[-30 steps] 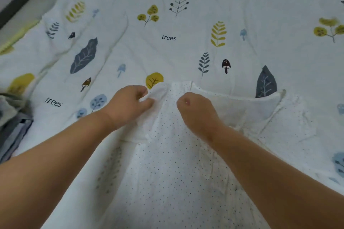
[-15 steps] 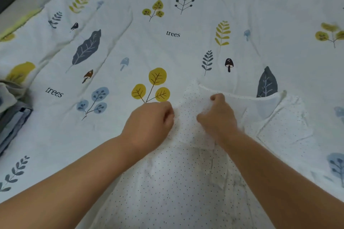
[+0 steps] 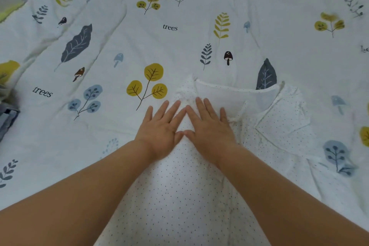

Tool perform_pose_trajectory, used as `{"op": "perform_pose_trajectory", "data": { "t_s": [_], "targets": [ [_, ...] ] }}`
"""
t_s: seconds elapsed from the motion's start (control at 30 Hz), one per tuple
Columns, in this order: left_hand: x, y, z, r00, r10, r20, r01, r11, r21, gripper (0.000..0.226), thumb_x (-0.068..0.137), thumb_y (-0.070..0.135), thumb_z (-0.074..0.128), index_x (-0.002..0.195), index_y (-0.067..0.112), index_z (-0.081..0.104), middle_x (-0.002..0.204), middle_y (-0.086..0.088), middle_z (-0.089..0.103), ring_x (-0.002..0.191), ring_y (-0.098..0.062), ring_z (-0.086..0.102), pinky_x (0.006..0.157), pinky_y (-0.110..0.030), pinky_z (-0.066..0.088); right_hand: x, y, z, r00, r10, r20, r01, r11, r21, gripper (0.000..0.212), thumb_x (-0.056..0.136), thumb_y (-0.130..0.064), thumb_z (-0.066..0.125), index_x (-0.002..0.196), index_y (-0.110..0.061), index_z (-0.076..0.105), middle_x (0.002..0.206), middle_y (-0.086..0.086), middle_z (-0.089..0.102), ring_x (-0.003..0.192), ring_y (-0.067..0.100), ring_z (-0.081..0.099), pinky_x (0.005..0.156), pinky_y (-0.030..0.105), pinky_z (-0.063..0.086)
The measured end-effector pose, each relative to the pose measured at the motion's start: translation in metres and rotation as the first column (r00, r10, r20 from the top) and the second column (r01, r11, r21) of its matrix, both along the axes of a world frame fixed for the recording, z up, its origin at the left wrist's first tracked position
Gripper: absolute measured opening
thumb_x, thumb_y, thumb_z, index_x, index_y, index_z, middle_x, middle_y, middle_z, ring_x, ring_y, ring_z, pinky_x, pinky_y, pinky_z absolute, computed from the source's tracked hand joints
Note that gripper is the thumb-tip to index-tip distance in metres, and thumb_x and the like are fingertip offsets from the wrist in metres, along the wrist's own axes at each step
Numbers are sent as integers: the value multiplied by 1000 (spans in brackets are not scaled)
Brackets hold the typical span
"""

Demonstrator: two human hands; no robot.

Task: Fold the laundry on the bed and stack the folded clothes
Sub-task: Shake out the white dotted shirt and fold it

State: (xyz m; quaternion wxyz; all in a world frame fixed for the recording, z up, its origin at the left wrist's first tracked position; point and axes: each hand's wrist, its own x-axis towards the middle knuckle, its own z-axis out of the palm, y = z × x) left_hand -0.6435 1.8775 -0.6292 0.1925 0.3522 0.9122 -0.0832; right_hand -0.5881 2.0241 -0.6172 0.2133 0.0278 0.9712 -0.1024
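Observation:
A white garment with small dark dots (image 3: pixel 179 195) lies spread on the bed in front of me, its neckline toward the far side and its left sleeve folded inward. My left hand (image 3: pixel 161 128) and my right hand (image 3: pixel 207 126) lie flat side by side on the folded part near the collar, fingers straight and pressing the fabric down. The garment's right sleeve (image 3: pixel 283 118) lies spread out to the right.
The bed is covered by a white sheet printed with leaves, trees and mushrooms (image 3: pixel 169 26). A pile of grey-blue folded clothes (image 3: pixel 6 118) sits at the left edge. The bed's edge and dark floor show at the top left corner.
Both hands pinched the left sleeve and carried it inward over the garment's body. They have now let go and lie flat on the fold.

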Motion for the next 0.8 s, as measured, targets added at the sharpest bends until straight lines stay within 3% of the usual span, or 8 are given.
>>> {"op": "perform_pose_trajectory", "data": {
  "t_s": [0.13,0.23,0.3,0.4,0.5,0.63,0.73,0.8],
  "targets": [
    [18,-6,21,995,100,16,-101,978,181,63,98,45,24,151,19,2,158,-7,-10,146,-26,-2,118,-44,7,39,11,24,976,-142,-166,127,987,-96,60,100,-38,24,149,-24,-7,157,2,-17,142,17,-21,109,36,-15],
    [41,-23,34,976,215,33,-214,924,316,61,97,37,35,149,8,19,156,-19,8,143,-33,16,114,-42,19,89,26,37,939,-270,-212,249,961,-122,57,100,-34,27,150,-25,1,158,1,-8,144,16,-13,111,31,-10],
    [60,-36,39,947,315,61,-316,883,346,63,95,37,33,148,6,21,155,-21,11,142,-35,17,111,-45,23,124,36,43,905,-371,-209,347,927,-143,57,99,-31,34,151,-23,10,159,3,0,146,18,-4,113,30,-5],
    [86,-54,46,883,454,121,-467,822,327,68,93,44,32,147,5,22,154,-23,12,141,-38,17,107,-53,28,174,49,49,851,-506,-137,498,862,-89,60,98,-28,39,151,-20,12,158,8,4,146,22,3,117,34,5],
    [104,-72,49,809,557,188,-588,768,255,72,90,48,30,145,4,21,149,-24,23,137,-38,25,102,-52,33,220,58,53,759,-650,-33,650,760,-6,65,96,-28,42,150,-18,8,156,13,8,144,26,10,116,37,15],
    [125,-100,48,650,717,250,-760,614,215,55,91,18,55,140,5,35,135,-21,47,123,-38,45,97,-46,38,263,59,61,540,-840,57,842,538,-46,57,90,-25,52,141,-14,27,129,11,43,117,28,42,93,39,38],
    [136,-119,51,570,779,262,-820,556,132,49,89,20,61,131,1,46,124,-21,57,113,-39,53,91,-42,40,283,58,62,467,-870,155,884,461,-74,49,89,-27,55,132,-13,37,113,9,55,102,27,54,83,36,44],
    [142,-129,56,537,797,275,-842,522,132,36,86,21,65,116,1,57,107,-18,64,94,-36,58,78,-39,41,292,59,63,406,-894,188,914,397,-85,52,88,-26,56,134,-13,35,109,8,59,97,27,58,81,36,47]
  ]
}}
